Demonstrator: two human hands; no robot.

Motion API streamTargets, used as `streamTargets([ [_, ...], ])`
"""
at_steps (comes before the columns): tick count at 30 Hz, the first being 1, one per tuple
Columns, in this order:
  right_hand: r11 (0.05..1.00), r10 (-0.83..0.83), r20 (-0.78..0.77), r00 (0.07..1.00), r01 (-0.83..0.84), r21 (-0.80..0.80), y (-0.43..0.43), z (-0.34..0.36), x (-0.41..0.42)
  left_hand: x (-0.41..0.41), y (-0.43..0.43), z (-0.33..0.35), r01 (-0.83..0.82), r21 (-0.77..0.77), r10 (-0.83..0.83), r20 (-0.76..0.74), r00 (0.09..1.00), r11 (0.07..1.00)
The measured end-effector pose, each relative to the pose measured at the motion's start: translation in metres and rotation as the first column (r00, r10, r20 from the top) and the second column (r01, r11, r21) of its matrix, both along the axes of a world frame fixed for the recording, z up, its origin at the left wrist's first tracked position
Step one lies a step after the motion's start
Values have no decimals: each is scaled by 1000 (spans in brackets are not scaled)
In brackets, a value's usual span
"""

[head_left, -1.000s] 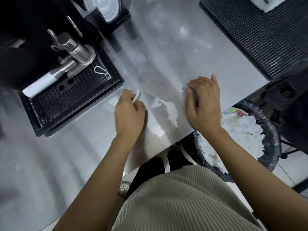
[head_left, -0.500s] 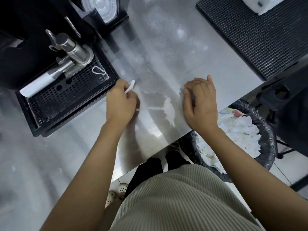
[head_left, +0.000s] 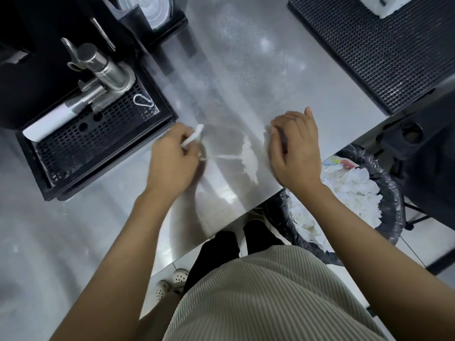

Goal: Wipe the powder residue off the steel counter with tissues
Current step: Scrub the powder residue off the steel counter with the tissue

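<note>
Nearest: one ribbed beige garment [head_left: 258, 299], two pale perforated shoes [head_left: 172, 281] on the floor below the table edge. To the right, one black-lined bin [head_left: 384, 193] heaped with crumpled white tissues, standing beside the table, below its edge.

Two bare forearms reaching forward over the steel table [head_left: 246, 70]. Left hand [head_left: 173, 158] curled, grip closed round one white tissue [head_left: 194, 137], an end poking out past the fingers, just beside the black drip tray [head_left: 98, 141]. Right hand [head_left: 295, 153] knuckles up, fingers bent down onto the table; grip on anything beneath cannot be told.

Between the two hands: one ragged white patch of powder residue [head_left: 248, 158], with one thin streak running from it toward the left hand. Finer dusting across the table beyond.

Farther: on the tray, one steel fitting [head_left: 103, 75], one small metal clip [head_left: 143, 101]. Far right, one black mesh mat [head_left: 369, 52]. At the top edge, one clear lid [head_left: 145, 6].
</note>
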State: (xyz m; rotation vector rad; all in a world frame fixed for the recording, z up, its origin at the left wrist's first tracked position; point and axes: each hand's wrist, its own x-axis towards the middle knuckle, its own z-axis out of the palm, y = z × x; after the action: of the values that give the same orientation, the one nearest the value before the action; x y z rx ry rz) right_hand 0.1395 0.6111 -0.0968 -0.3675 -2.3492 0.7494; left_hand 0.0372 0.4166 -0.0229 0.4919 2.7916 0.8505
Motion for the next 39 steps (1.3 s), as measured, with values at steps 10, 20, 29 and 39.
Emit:
streamTargets([
  [10,1000,8,-7,1000,-8,8,1,-2,1,42,31,-17,21,46,-24,78,997,999],
  [20,979,-57,-26,998,51,-196,16,21,9,53,11,0,-70,-1,69,158,985,998],
  [29,846,-181,113,977,214,-488,32,35,9,92,52,-6,-100,42,84,279,957,994],
  [39,829,-254,119,960,279,-485,35,47,24,39,61,-1,-167,155,150,111,982,974],
])
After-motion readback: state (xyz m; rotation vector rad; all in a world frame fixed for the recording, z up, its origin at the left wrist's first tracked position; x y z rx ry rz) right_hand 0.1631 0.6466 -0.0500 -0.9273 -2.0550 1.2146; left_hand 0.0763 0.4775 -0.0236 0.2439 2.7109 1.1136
